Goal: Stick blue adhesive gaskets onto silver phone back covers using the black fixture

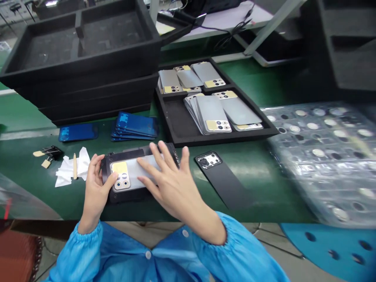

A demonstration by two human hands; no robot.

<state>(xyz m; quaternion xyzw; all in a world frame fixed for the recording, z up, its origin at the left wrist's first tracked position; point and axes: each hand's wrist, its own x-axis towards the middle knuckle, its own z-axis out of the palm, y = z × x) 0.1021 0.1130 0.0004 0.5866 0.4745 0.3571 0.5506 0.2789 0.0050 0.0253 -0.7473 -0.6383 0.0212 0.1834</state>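
Observation:
A grey phone back panel (134, 168) with a camera plate and a yellow patch lies in a black fixture (126, 196) on the green bench. My left hand (96, 190) grips the fixture's left end, its thumb resting on the camera plate. Spread across the panel's right part, my right hand (176, 190) has its fingers stretched out and hides that end. To the right, a dark phone back panel (232, 188) with a camera cutout lies on the bench.
Behind are a black tray (179, 117) of grey panels and stacked black trays (96, 70). Blue film-covered panels (135, 126) lie nearer. White wipes (66, 170), a wooden stick (75, 166) and a binder clip (53, 152) are at left, a clear plastic blister sheet (323, 164) at right.

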